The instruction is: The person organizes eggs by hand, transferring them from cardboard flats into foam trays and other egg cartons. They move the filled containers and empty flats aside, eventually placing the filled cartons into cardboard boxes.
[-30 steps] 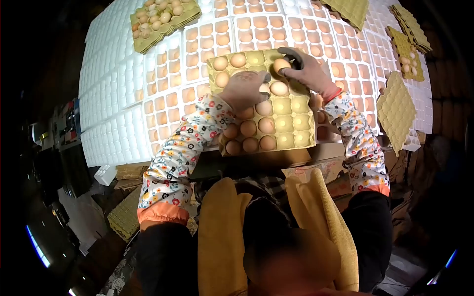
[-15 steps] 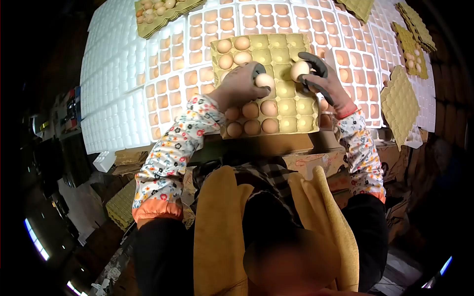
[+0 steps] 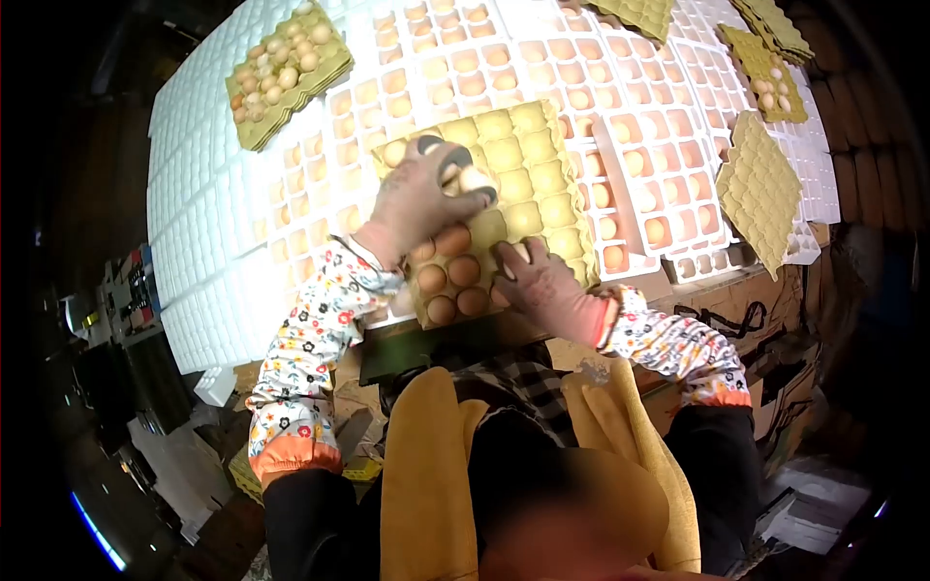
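A yellow pulp egg tray (image 3: 538, 145) lies in front of me, tilted a little in view. Brown eggs (image 3: 464, 271) fill cups at its near left, while the cups on its right side hold none. Over the tray's left half, my left hand (image 3: 417, 194), gloved in grey with dark fingertips, is closed around pale eggs (image 3: 475, 181). My right hand (image 3: 547, 290), gloved alike, reaches down at the near middle of the tray, fingers curled on an egg (image 3: 518, 254) partly hidden by them.
White divided trays (image 3: 668, 194) full of eggs spread beneath and around. Stacked white trays (image 3: 199, 213) stand at left. Another pulp tray with eggs (image 3: 291, 73) sits at back left. A bare pulp tray (image 3: 760, 198) and a tray with several eggs (image 3: 765, 77) lie at right.
My right hand has come from the tray's right side to its near middle. My left hand has shifted left, still holding eggs. The whole view has turned slightly.
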Demonstrator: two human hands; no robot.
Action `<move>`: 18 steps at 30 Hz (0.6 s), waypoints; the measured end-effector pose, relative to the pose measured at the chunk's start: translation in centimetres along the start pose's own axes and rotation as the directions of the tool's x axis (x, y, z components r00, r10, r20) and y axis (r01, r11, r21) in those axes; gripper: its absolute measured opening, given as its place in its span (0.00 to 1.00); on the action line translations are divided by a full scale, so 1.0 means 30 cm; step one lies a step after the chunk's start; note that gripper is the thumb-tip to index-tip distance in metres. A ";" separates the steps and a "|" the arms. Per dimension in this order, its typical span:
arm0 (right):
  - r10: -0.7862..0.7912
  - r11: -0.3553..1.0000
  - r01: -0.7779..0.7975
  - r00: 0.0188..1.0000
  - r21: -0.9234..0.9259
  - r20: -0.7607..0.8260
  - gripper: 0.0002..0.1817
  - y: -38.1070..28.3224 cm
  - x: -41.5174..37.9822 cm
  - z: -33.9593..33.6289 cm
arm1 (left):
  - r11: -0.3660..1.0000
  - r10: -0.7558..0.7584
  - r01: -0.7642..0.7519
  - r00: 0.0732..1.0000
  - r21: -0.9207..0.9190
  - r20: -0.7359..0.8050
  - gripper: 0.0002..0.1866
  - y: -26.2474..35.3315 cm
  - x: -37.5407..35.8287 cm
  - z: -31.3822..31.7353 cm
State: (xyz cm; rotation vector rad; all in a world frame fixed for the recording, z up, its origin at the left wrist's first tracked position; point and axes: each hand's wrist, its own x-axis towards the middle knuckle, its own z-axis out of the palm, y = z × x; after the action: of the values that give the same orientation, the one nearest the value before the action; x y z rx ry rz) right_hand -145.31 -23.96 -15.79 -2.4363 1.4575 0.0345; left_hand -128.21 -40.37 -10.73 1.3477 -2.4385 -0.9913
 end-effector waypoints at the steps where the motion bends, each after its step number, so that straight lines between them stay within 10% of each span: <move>1: -0.040 0.999 0.040 0.999 0.030 -0.027 0.24 -0.005 0.016 0.012 | 0.997 -0.034 0.034 0.999 -0.063 -0.001 0.31 -0.025 0.073 -0.037; 6: -0.122 0.613 0.059 0.992 0.788 0.021 0.20 0.250 0.105 -0.250 | 0.999 0.018 -0.020 0.998 -0.029 -0.065 0.36 -0.078 0.379 -0.051; 11: 0.637 -0.006 -0.099 0.766 0.995 0.080 0.21 0.813 0.392 -0.325 | 0.909 0.218 -0.199 0.976 0.366 -0.013 0.35 -0.059 0.876 0.018; 15: 0.713 0.675 -0.466 0.612 0.572 -0.343 0.28 1.278 0.766 -0.194 | 0.801 0.159 -0.213 0.977 0.560 0.144 0.32 -0.066 1.255 0.101; 18: 0.659 0.752 -0.645 0.732 0.134 -0.171 0.27 1.362 0.930 -0.217 | 0.722 0.110 -0.350 0.910 0.597 0.400 0.34 -0.143 1.417 0.094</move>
State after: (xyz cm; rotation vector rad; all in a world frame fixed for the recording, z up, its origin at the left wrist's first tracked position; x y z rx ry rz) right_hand -167.97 -67.59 -24.35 -1.7844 2.3079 -0.1210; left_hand -150.83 -74.92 -22.03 1.0122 -3.3283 -0.2909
